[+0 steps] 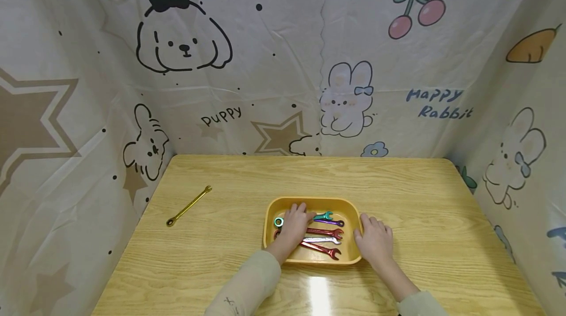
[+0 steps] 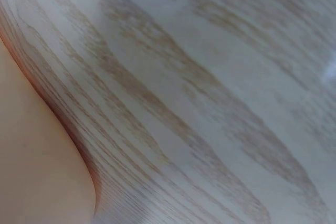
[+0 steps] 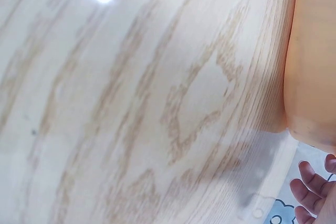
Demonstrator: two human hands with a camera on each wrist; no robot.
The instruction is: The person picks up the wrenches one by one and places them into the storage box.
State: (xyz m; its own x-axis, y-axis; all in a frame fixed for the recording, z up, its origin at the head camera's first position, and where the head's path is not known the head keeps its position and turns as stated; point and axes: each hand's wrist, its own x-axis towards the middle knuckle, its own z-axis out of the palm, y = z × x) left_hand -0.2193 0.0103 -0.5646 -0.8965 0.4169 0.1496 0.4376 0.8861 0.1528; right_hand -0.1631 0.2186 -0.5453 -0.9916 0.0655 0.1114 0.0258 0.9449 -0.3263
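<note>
In the head view my left hand (image 1: pixel 295 225) is inside a yellow tray (image 1: pixel 309 260), over the left part of a row of combination wrenches. Its thumb lies by the teal wrench (image 1: pixel 325 215), and the fingers reach past it; whether they pinch it is hidden. A purple wrench (image 1: pixel 338 223), a red wrench (image 1: pixel 337 233), a silver wrench (image 1: pixel 333 241) and another red wrench (image 1: pixel 332 253) lie nearer, partly covered. My right hand (image 1: pixel 376 240) rests at the tray's right rim, thumb over the edge. Its loosely bent fingers (image 3: pixel 311 182) show in the right wrist view.
A gold wrench (image 1: pixel 189 206) lies alone on the wood-grain table (image 1: pixel 212 252), left of the tray. Printed curtains (image 1: pixel 274 60) stand behind the table and along both sides. The left wrist view shows only tabletop and the tray's wall (image 2: pixel 42 156).
</note>
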